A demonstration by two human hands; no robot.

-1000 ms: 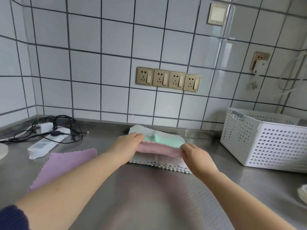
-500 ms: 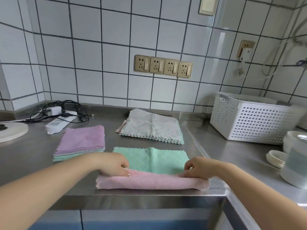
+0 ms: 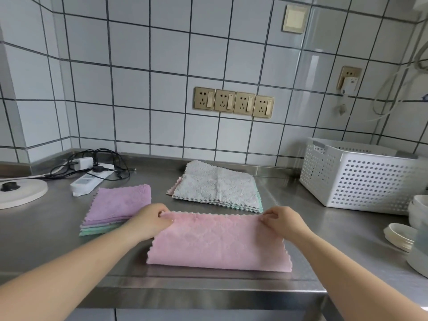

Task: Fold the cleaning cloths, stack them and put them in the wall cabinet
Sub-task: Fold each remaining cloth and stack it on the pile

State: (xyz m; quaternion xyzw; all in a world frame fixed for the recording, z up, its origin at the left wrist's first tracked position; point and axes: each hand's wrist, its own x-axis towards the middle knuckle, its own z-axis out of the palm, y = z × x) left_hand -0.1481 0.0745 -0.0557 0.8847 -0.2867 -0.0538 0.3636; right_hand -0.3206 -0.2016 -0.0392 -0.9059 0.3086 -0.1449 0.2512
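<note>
A pink cloth (image 3: 217, 242) lies folded in half near the front edge of the steel counter (image 3: 46, 246). My left hand (image 3: 150, 220) pinches its far left corner and my right hand (image 3: 281, 220) pinches its far right corner. To the left sits a stack of folded cloths (image 3: 118, 208) with a purple one on top and green ones beneath. Behind the pink cloth lies a pile of unfolded cloths (image 3: 216, 185) with a grey one on top.
A white perforated basket (image 3: 361, 174) stands at the back right. White bowls and lids (image 3: 403, 235) crowd the right edge. A power strip with black cables (image 3: 92, 174) lies at the back left beside a round white disc (image 3: 20, 193). The wall carries a row of sockets (image 3: 234, 101).
The pink-and-green cloth came off the grey pile to the counter's front. Both hands then carried its near edge away from me, so pink now covers the green side.
</note>
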